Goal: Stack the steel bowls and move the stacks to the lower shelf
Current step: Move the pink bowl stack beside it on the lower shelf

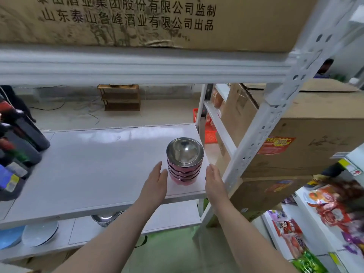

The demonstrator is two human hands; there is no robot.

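Steel gleams up at me from the stack of bowls (184, 161), nested several deep with pinkish outer walls, sitting near the right front corner of the white middle shelf (88, 168). Only one view, from my head, so here goes. My left hand (155, 184) is open, palm turned inward, fingers straight, just beside the stack's left flank; I can't tell whether the fingertips are touching it. My right hand (214, 181) mirrors it on the other side, also spread flat, near the stack but with a sliver of shelf showing between. Neither hand grips anything. Both palms face each other because, I judge, a tall nest like this wants cupping from two sides low down, so it lifts as one piece without sliding apart.

Below, on the lower shelf (167, 219), another stack of steel bowls (105, 218) peeks out, mostly hidden under the middle shelf's front edge and my left forearm, so I can't count it. Two pale plates (39, 234) lie further left down there. Dark bottles (21, 134) crowd the left end of the middle shelf, blurred and cut off. How many bowls make up my stack is hard to say; the lower ones blend together.
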